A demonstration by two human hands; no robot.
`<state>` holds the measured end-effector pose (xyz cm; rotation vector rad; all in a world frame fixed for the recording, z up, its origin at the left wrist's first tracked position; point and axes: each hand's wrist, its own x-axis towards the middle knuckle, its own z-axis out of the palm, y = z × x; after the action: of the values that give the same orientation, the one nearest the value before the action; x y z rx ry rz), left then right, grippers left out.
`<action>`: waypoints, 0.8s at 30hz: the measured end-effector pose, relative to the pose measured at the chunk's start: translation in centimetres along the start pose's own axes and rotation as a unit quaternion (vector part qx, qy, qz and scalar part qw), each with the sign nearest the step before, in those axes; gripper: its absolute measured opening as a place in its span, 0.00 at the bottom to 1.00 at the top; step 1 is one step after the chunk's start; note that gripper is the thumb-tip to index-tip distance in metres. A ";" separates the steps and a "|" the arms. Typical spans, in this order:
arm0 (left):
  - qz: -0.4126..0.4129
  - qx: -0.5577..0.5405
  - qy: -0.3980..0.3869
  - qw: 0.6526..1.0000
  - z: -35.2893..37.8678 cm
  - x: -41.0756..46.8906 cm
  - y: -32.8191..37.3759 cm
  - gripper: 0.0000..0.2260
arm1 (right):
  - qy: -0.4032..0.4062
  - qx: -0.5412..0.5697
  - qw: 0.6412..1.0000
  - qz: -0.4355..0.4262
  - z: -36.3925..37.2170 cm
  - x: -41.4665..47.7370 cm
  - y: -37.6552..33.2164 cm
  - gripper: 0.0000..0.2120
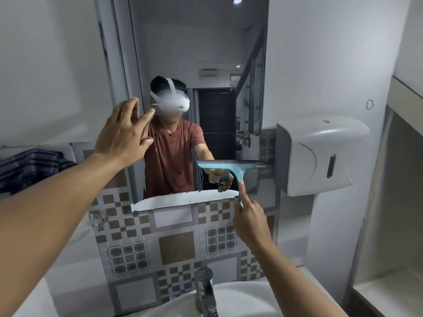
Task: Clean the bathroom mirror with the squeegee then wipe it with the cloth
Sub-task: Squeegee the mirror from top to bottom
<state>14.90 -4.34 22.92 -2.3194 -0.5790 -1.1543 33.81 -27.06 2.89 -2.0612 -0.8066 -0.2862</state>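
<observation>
- Right hand (250, 221): closed around the handle of the squeegee (231, 167). The index finger lies extended along the handle, pointing toward 12 o'clock; the remaining fingers wrap the lower end of the handle, which is mostly hidden by the hand.
- Squeegee: teal, T-shaped. The blade bar runs from 9 to 3 o'clock and lies against the mirror (206, 53) in its lower right area. The right end of the bar reaches the mirror's right edge, just beside the dispenser (320, 154).
- Left hand (124, 133): open and empty, fingers spread and slightly curled, raised at the mirror's left edge. The fingertips point toward 1 o'clock. Whether they touch the glass cannot be determined.
- Mirror: mounted on the wall above a tiled splashback (176, 245). A pale, ragged strip runs along its bottom edge, at 7 o'clock from the squeegee bar. The reflection shows a person in a red shirt wearing a white headset.
- Cloth (29, 167): dark, striped, bunched on a ledge at 9 o'clock from the mirror's lower edge, well apart from both hands.
- Dispenser: white and grey, wall-mounted at 3 o'clock from the squeegee.
- Tap (204, 291): chrome, at 6 o'clock below the mirror, standing at the back rim of a white basin (247, 300).
</observation>
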 end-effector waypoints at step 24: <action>0.002 0.002 -0.002 1.000 0.8 -0.3 -0.8 0.35 | -0.059 0.197 0.977 0.064 4.6 -4.1 -4.7 0.33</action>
<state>14.77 -3.23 22.44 -2.3188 -0.5761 -1.1470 27.26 -23.29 1.33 -1.7553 -0.7307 0.0658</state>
